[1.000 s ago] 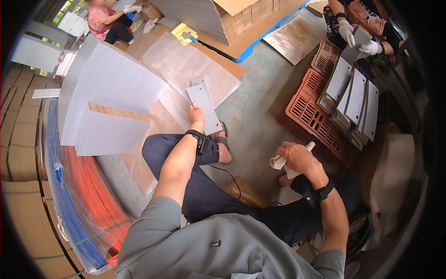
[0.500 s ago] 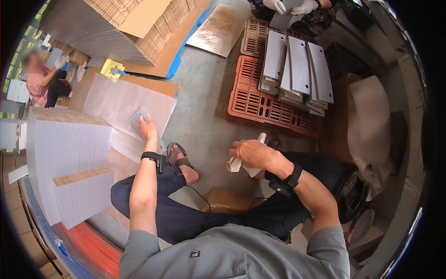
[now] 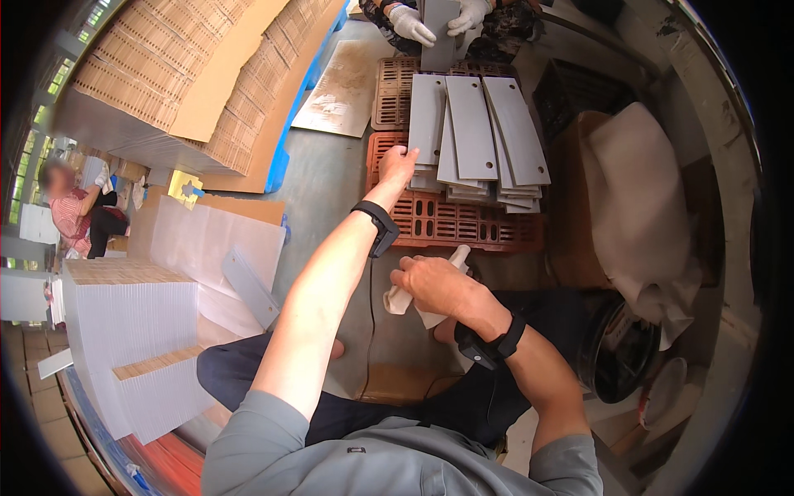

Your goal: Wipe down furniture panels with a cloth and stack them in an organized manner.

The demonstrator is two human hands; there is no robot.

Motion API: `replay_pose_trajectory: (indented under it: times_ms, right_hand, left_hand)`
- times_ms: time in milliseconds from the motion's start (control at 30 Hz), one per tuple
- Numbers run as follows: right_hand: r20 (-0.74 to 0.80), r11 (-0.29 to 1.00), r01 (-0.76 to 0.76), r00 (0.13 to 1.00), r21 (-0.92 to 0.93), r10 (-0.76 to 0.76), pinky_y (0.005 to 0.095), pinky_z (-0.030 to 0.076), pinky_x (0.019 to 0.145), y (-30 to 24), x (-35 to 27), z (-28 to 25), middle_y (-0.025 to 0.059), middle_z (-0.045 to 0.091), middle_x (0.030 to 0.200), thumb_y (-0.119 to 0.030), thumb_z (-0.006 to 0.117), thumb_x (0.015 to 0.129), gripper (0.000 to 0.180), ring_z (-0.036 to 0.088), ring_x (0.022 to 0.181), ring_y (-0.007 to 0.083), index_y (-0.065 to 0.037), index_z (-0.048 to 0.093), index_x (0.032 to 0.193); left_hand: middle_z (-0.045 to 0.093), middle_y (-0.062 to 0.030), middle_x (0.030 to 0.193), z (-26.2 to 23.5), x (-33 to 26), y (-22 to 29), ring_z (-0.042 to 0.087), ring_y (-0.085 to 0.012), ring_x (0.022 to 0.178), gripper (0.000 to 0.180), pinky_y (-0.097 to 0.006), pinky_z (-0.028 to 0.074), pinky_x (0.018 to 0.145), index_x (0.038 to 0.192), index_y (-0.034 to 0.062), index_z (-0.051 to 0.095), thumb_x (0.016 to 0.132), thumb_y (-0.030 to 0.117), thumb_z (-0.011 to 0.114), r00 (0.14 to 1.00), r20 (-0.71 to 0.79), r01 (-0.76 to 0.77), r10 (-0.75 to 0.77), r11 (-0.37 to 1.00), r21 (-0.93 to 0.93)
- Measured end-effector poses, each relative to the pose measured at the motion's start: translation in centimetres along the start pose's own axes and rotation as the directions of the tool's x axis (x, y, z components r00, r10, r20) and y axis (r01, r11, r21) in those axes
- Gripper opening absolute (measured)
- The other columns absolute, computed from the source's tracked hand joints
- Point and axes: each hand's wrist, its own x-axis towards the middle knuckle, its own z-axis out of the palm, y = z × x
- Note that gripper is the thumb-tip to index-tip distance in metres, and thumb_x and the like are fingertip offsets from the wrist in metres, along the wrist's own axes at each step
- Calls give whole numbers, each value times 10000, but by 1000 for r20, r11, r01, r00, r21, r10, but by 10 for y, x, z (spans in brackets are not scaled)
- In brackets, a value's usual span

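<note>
My left hand [image 3: 399, 167] reaches forward to the left edge of a grey flat panel [image 3: 427, 116] with a round hole near its end. Its fingers are closed at that edge, the fingertips partly hidden. More such panels [image 3: 471, 136] lie fanned in piles on an orange-red plastic crate [image 3: 463, 225]. My right hand [image 3: 442, 285] is closed around a crumpled cream cloth [image 3: 399, 299], held low over the floor between my knees. To the left, a single grey panel [image 3: 248, 285] rests on a pale sheet [image 3: 219, 240].
Tall stacks of grey-white panels [image 3: 132, 322] stand at left. A big stack with cardboard-brown edges [image 3: 157, 74] sits on a blue pallet [image 3: 277, 165]. Across the crate, a co-worker's white-gloved hands [image 3: 411, 25] hold a panel. A cloth-draped box [image 3: 633, 190] is at right.
My left hand has left the panel on the pale sheet and reached forward right to the crate's panels. My right hand still holds the cloth. The view has shifted.
</note>
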Motion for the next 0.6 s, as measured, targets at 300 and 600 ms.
replay_pose_trajectory:
  times_ms: [300,600]
  right_hand:
    - [-389,985,-4,919,171,71,462,568,834,24,-20,-33,177,604,977,60,666,722,284,659,937,388,3,611,995]
    - [-709,995,104,702,4,-71,434,482,859,9,32,-24,101,605,1057,-58,695,801,326,592,992,298,-91,639,1121]
  left_hand:
    - [647,-148,1142,-45,-44,-5,683,-265,1030,275,-407,606,912,1215,-27,552,1057,198,559,996,57,92,-73,815,-572]
    - [683,-110,1080,-93,-244,24,672,-153,964,315,-343,593,806,1237,-19,530,1051,229,588,992,-63,-123,106,873,-472]
